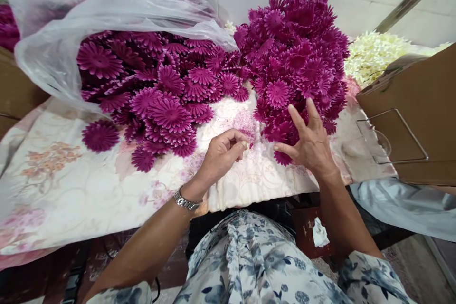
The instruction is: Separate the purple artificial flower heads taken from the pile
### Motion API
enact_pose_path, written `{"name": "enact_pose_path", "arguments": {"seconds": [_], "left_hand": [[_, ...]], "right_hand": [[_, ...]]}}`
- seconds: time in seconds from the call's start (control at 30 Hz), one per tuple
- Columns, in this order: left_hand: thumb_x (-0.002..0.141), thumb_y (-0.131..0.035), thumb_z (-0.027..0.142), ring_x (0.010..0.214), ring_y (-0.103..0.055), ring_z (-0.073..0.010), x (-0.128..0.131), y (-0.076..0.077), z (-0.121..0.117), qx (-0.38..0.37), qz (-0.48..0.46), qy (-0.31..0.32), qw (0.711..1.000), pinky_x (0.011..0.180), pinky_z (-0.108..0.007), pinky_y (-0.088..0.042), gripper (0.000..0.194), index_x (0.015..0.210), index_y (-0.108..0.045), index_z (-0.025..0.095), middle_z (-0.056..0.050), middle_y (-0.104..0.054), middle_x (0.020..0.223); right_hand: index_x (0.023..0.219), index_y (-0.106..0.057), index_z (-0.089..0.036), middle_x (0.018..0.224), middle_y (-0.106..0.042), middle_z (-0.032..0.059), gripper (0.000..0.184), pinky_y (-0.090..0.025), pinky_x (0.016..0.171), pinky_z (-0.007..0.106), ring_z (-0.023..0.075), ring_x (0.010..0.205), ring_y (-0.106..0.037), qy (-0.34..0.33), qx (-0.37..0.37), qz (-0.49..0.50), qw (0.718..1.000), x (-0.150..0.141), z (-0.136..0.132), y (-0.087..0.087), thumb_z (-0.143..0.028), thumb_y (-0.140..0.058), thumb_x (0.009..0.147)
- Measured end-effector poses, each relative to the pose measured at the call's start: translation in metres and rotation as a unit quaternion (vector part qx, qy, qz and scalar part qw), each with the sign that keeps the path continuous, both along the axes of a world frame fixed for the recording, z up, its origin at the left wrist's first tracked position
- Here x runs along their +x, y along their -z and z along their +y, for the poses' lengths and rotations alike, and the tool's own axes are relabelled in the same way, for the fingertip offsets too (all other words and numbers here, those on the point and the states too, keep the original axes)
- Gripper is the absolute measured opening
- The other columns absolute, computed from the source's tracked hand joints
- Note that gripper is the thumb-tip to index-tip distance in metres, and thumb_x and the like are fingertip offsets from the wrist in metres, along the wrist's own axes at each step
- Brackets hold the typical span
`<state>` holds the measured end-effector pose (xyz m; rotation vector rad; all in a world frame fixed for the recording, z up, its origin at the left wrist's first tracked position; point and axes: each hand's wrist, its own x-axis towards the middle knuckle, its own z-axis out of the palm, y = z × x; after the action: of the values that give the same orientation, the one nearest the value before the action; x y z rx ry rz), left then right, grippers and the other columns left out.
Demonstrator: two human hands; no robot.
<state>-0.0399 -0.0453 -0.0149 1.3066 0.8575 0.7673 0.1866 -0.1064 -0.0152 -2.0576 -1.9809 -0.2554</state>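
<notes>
My left hand [223,153], with a metal watch [184,201] on the wrist, is curled with thumb and fingertips pinched together; whether anything is in the pinch I cannot make out. My right hand [309,138] is spread, its fingers resting on the lower edge of a tall heap of magenta fabric flowers [295,57]. A second mass of flat magenta flower petals [160,90] spills from a clear plastic bag [50,52] at the left. Both lie on a pale floral cloth [89,190].
A loose magenta flower [100,135] lies alone on the cloth at left. Cream-white flowers [377,52] are piled at the back right. A brown cardboard box [423,109] with a wire frame [392,135] stands at the right. White tiles lie behind.
</notes>
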Motion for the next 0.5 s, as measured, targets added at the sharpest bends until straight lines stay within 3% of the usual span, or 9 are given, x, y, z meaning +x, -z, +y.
{"name": "enact_pose_path", "arguments": {"seconds": [0.1, 0.23, 0.37, 0.5], "left_hand": [[0.074, -0.056, 0.025, 0.05, -0.047, -0.0056, -0.001, -0.002, -0.001, 0.007, 0.008, 0.009, 1.0, 0.044, -0.018, -0.035, 0.01, 0.075, -0.057, 0.015, 0.004, -0.051, 0.058], [0.074, -0.055, 0.025, 0.051, -0.046, -0.0057, -0.002, -0.004, -0.001, 0.01, 0.017, 0.02, 1.0, 0.045, -0.018, -0.036, 0.01, 0.074, -0.057, 0.015, 0.004, -0.051, 0.059], [0.074, -0.055, 0.026, 0.051, -0.047, -0.0065, -0.002, -0.005, 0.0, 0.008, 0.028, 0.019, 0.999, 0.046, -0.019, -0.036, 0.012, 0.074, -0.057, 0.015, 0.003, -0.053, 0.06], [0.074, -0.054, 0.028, 0.051, -0.046, -0.007, -0.002, -0.004, 0.001, 0.001, 0.037, 0.019, 0.999, 0.046, -0.02, -0.035, 0.013, 0.072, -0.056, 0.015, 0.003, -0.052, 0.059]], "right_hand": [[0.145, -0.026, -0.031, 0.156, -0.012, 0.0139, 0.089, -0.041, 0.096, 0.057, 0.0416, 0.135, -0.03, 0.012, -0.009, -0.011, 1.0, -0.014, 0.0, 0.006, -0.062, -0.063, 0.07], [0.137, -0.042, -0.03, 0.152, -0.023, 0.0149, 0.063, -0.045, 0.088, 0.054, 0.0387, 0.122, -0.044, 0.042, 0.001, -0.004, 0.999, -0.017, 0.008, 0.013, -0.045, -0.061, 0.079], [0.109, -0.064, -0.022, 0.142, -0.038, 0.015, 0.029, -0.047, 0.083, 0.047, 0.0324, 0.109, -0.051, 0.041, 0.017, 0.004, 0.999, -0.007, 0.019, 0.02, -0.032, -0.057, 0.082], [0.088, -0.065, -0.018, 0.114, -0.059, 0.014, 0.017, -0.05, 0.08, 0.038, 0.0252, 0.097, -0.056, 0.013, 0.042, 0.02, 0.999, 0.006, 0.027, 0.026, -0.016, -0.05, 0.081]]}}
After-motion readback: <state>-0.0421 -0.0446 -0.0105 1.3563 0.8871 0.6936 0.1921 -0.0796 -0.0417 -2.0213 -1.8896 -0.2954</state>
